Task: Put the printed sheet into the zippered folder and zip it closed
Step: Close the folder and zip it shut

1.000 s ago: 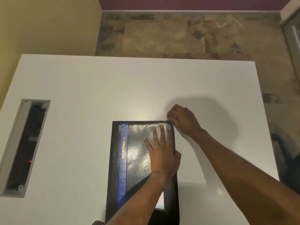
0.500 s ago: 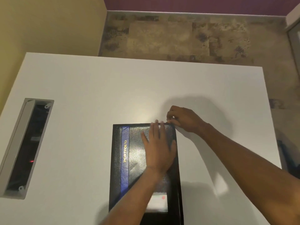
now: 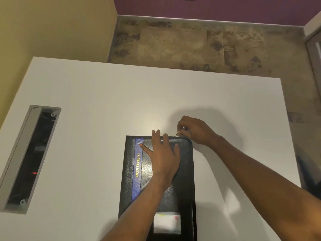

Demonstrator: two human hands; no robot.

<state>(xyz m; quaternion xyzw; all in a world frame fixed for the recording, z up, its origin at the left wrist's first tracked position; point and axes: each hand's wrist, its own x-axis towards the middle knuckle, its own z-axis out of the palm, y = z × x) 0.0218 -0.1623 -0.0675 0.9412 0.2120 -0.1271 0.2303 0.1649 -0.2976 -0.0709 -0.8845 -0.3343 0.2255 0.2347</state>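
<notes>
Head view shows me the folder [image 3: 173, 185] closed at the near edge of the table [image 3: 104, 94], sheet unseen, likely inside. Left hand [image 3: 163, 155] presses it flat-fingered; right hand [image 3: 195, 131] pinches the zipper pull [image 3: 176, 135] at its far edge, so zipping is unfinished, I judge.

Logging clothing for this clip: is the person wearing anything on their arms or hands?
The left hand and right hand are ungloved; both forearms are bare to the frame edge, with no sleeve, watch or bracelet. A glint on a right finger may be a ring; unclear.
</notes>
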